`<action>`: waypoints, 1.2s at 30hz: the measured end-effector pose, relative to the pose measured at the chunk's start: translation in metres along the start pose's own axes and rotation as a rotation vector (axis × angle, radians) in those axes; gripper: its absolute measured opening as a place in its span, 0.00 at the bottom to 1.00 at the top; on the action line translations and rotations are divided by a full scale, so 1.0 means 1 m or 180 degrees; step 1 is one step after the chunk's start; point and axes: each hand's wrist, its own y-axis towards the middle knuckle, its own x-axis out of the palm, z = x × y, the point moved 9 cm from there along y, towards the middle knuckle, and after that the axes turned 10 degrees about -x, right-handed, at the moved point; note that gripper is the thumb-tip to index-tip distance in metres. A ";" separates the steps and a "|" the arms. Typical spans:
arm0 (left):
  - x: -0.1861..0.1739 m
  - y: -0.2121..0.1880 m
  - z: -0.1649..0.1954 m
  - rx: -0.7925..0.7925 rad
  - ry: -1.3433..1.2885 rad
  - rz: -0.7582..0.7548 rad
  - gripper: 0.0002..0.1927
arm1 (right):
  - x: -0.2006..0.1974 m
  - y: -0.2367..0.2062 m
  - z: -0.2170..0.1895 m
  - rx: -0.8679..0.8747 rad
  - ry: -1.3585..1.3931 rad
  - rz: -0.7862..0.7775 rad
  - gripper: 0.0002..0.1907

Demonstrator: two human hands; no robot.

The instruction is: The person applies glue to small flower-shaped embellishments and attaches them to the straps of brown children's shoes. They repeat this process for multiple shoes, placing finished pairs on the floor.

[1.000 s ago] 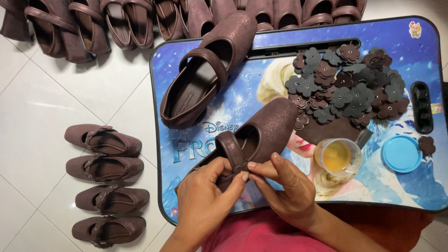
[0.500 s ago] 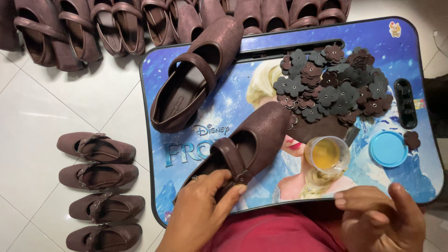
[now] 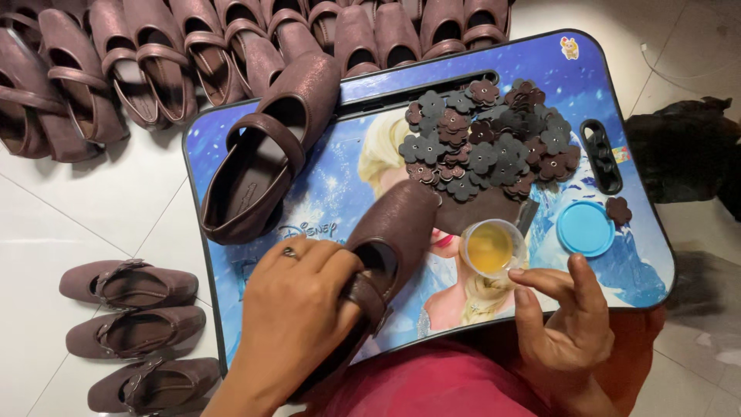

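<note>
My left hand [image 3: 297,313] grips a brown strap shoe [image 3: 390,232] by its strap and heel, resting it on a blue picture-printed lap tray [image 3: 540,66]. My right hand [image 3: 567,328] hovers with its fingers spread at the tray's near edge, just below a small clear cup of yellow glue [image 3: 492,247]; it holds nothing. A second brown shoe [image 3: 262,154] lies at the tray's far left. A heap of dark brown and grey flower-shaped cutouts [image 3: 486,139] covers the tray's upper middle.
A blue round lid [image 3: 585,228] lies right of the cup, one loose flower cutout [image 3: 617,209] beside it. A row of several brown shoes [image 3: 154,58] lines the white floor beyond the tray. Three more shoes [image 3: 127,332] lie at the left. A dark bag [image 3: 679,147] sits at right.
My right hand let go of the shoe, swung away to the right, then came in under the glue cup. My left hand closed over the shoe's strap and heel.
</note>
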 end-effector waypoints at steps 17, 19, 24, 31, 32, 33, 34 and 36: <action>0.087 -0.124 -0.077 -0.1701 -0.4248 -0.0300 0.11 | 0.006 0.023 0.040 -0.0064 -0.0714 -0.0599 0.37; 0.093 -0.128 -0.068 -0.1450 -0.4184 -0.0343 0.13 | 0.006 0.022 0.044 -0.0055 -0.0736 -0.0511 0.36; 0.106 -0.129 -0.069 -0.2146 -0.4406 0.0478 0.20 | 0.006 0.019 0.049 -0.0080 -0.0697 -0.0420 0.35; 0.113 -0.091 -0.070 -0.2421 -0.3805 0.0922 0.27 | 0.005 0.018 0.055 -0.0039 -0.0739 -0.0527 0.30; 0.103 -0.087 -0.061 -0.2085 -0.3533 0.1154 0.27 | 0.005 0.018 0.054 -0.0078 -0.0764 -0.0553 0.29; 0.103 -0.087 -0.057 -0.2089 -0.3385 0.1263 0.25 | 0.006 0.018 0.054 -0.0121 -0.0789 -0.0580 0.27; 0.101 -0.090 -0.052 -0.2112 -0.3232 0.1371 0.22 | 0.007 0.019 0.053 -0.0140 -0.0792 -0.0593 0.27; 0.098 -0.097 -0.051 -0.2274 -0.3186 0.1505 0.18 | 0.009 0.020 0.052 -0.0183 -0.0789 -0.0621 0.27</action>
